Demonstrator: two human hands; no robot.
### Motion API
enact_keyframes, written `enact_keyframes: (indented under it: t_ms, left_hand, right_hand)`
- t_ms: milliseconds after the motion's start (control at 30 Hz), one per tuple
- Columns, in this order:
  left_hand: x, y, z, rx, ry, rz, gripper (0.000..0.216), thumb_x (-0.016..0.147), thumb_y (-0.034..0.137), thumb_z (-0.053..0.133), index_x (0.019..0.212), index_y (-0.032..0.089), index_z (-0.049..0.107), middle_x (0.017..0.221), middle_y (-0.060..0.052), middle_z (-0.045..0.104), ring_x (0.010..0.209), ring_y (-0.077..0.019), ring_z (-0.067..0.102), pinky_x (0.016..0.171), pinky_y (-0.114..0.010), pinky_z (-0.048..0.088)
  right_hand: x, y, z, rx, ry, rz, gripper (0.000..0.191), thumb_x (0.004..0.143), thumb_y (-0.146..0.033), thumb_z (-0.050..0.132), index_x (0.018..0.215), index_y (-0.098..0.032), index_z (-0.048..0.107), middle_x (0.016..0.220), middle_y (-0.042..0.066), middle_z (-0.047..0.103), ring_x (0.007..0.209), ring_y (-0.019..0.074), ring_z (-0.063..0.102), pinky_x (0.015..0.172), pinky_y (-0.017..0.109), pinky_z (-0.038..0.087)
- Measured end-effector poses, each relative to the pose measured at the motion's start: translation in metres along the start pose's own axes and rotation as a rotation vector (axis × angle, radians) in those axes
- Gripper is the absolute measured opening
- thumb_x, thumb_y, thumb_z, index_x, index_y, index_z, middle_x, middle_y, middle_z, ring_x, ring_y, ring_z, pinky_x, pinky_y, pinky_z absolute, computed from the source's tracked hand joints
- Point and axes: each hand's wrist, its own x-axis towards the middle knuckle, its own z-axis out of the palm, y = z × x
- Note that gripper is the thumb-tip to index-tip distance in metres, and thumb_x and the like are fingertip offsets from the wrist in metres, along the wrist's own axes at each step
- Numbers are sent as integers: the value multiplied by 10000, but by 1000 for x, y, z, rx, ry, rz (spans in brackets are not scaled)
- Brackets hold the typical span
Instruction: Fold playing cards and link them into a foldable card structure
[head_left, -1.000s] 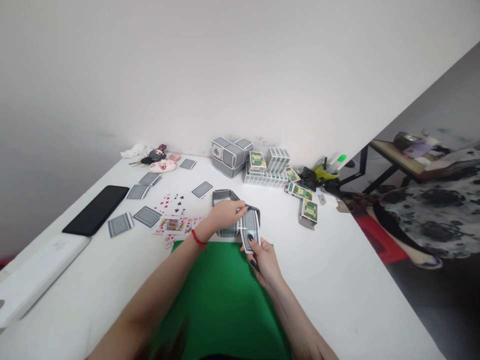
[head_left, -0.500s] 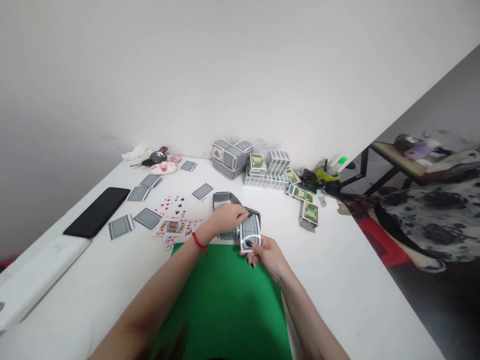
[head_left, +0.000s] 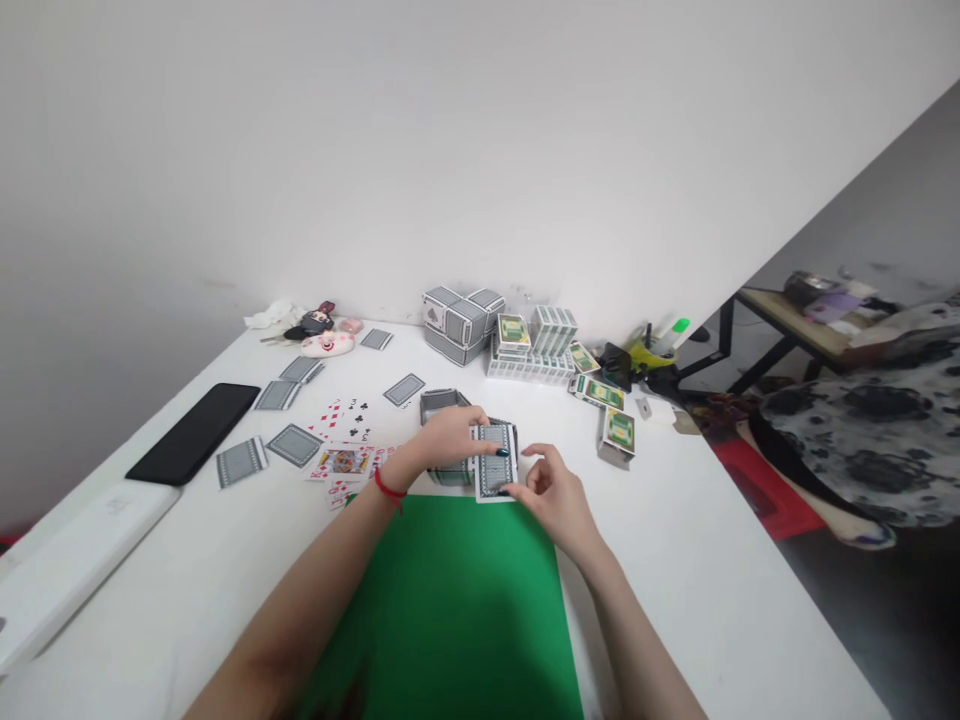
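White counter [head_left: 675, 580] carries a card frame [head_left: 442, 403]; at its near right, left hand [head_left: 450, 435] pinches one card [head_left: 493, 476], right hand's [head_left: 556, 503] grip spreads; lopsided pressure could bend it.

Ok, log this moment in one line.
left grip: touching grey-patterned rectangular card; right grip: at its lower-right corner; rear: grey card-built block

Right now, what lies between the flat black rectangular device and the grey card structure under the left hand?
The head view shows grey face-down cards and white face-up cards.
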Motion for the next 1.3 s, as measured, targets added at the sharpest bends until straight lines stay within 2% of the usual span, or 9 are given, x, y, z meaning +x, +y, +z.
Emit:
enact_keyframes:
  t_ms: [133, 333, 400, 500, 567, 733, 933, 1100, 1300]
  left_hand:
    - [-1, 1, -4, -30, -3, -1, 284, 721, 448, 565, 830, 186, 577, 797, -9, 634, 741, -167, 572, 633, -238, 403]
    - [-3, 5, -10, 8, 24, 40, 230, 764, 401, 533, 847, 196, 596, 834, -14, 652, 779, -168, 581, 645, -229, 407]
    - [-5, 7, -13, 61, 33, 59, 224, 778, 400, 525, 867, 211, 604, 836, -11, 659, 768, -165, 587, 639, -227, 397]
    - [-8, 8, -16, 171, 36, 83, 273, 771, 453, 535, 920, 239, 616, 830, -10, 669, 740, -171, 594, 622, -233, 375]
    - [-9, 7, -20, 239, 15, 82, 334, 730, 510, 564, 896, 229, 632, 802, -24, 673, 706, -182, 592, 600, -241, 360]
    - [-10, 2, -29, 174, -92, 141, 281, 742, 450, 581, 700, 175, 625, 691, -20, 654, 623, -141, 554, 569, -221, 345]
    - [-13, 6, -36, 62, -96, 176, 199, 765, 367, 577, 758, 181, 646, 715, 6, 658, 604, -109, 530, 573, -204, 344]
    - [-18, 12, -42, 69, -105, 207, 194, 809, 322, 516, 794, 181, 649, 656, 10, 629, 552, -94, 492, 537, -199, 324]
    - [-17, 7, -42, 30, -112, 236, 212, 833, 302, 480, 808, 157, 633, 680, 1, 625, 585, -95, 497, 559, -190, 338]
  right_hand:
    - [8, 2, -10, 22, -190, -45, 614, 590, -360, 745, 1147, -229, 522, 568, -54, 562, 499, 130, 491, 511, 241, 400]
    - [8, 5, -8, 13, -254, -44, 635, 511, -340, 791, 1094, -229, 568, 536, -66, 533, 490, 128, 467, 488, 229, 370]
    - [7, 8, -5, 3, -273, -39, 549, 528, -358, 780, 1025, -224, 590, 519, -70, 522, 474, 124, 457, 473, 223, 354]
    - [7, 14, 1, -21, -246, -45, 290, 632, -392, 707, 830, -210, 597, 508, -63, 525, 449, 115, 448, 470, 222, 339]
    - [8, 17, 4, -22, -235, -47, 219, 700, -392, 646, 798, -208, 581, 507, -62, 523, 439, 113, 445, 476, 223, 335]
    - [9, 21, 6, -26, -272, -72, 290, 629, -375, 716, 810, -212, 557, 535, -64, 503, 492, 126, 463, 486, 219, 328]
    - [12, 24, 9, -209, -219, -159, 166, 738, -331, 613, 853, -220, 564, 554, -54, 499, 515, 132, 472, 512, 227, 336]
    - [16, 21, 8, -323, -263, -167, 242, 734, -363, 614, 917, -213, 566, 571, -45, 542, 523, 135, 506, 516, 224, 355]
    - [17, 22, 6, -450, -240, -214, 188, 779, -359, 555, 888, -206, 553, 579, -34, 553, 531, 138, 520, 525, 216, 354]
